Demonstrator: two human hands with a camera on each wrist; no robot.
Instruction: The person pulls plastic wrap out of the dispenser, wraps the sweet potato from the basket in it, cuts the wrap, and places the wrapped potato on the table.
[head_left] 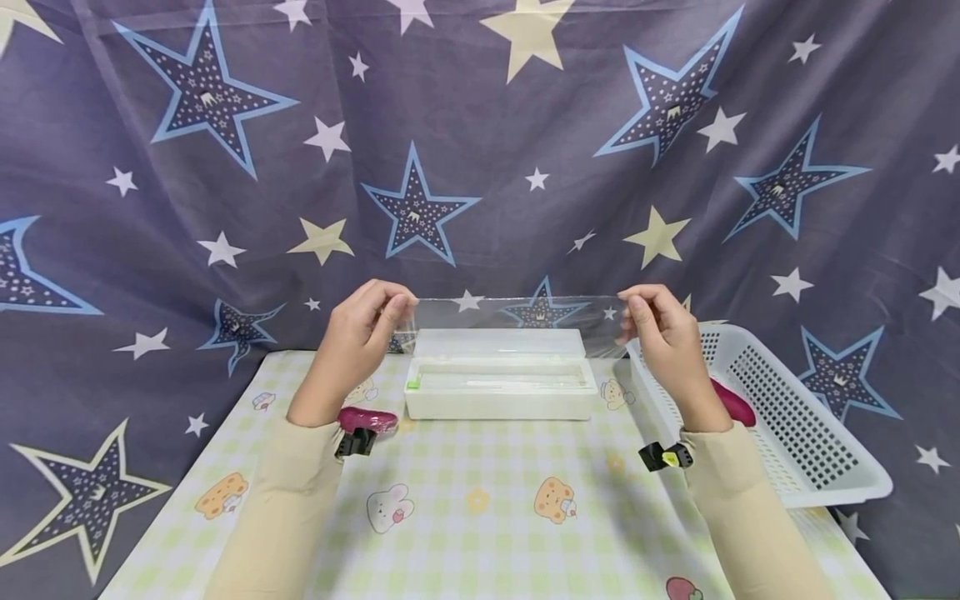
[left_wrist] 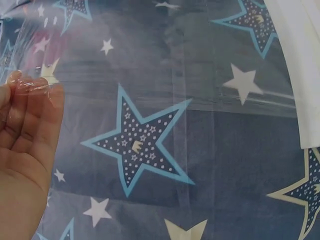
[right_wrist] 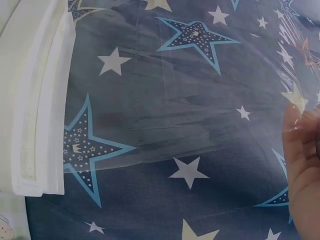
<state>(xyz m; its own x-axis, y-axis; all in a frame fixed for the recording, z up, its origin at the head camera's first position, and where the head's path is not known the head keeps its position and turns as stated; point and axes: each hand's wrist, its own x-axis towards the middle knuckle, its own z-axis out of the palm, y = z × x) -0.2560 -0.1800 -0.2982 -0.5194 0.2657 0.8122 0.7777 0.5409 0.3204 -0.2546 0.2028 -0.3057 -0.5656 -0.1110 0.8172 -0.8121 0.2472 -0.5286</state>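
Observation:
A clear sheet of plastic wrap (head_left: 487, 312) is stretched level between both hands, above and behind a white cling film box. My left hand (head_left: 367, 329) pinches its left edge between thumb and fingers; my right hand (head_left: 663, 337) pinches the right edge. The white box (head_left: 498, 404) stands on the table with its lid (head_left: 498, 342) raised, a green slider (head_left: 413, 384) at its left end. In the left wrist view the film (left_wrist: 150, 95) spans out from the fingertips. The right wrist view also shows the film (right_wrist: 175, 115) and part of the box (right_wrist: 50, 100).
Near the left wrist lies a dark pink item (head_left: 367, 419) in shiny film. On the right stands a white perforated basket (head_left: 847, 467) with a dark pink item (head_left: 733, 403) inside, partly hidden by the right forearm. A star-patterned curtain (head_left: 480, 108) hangs behind the checked tablecloth (head_left: 450, 550).

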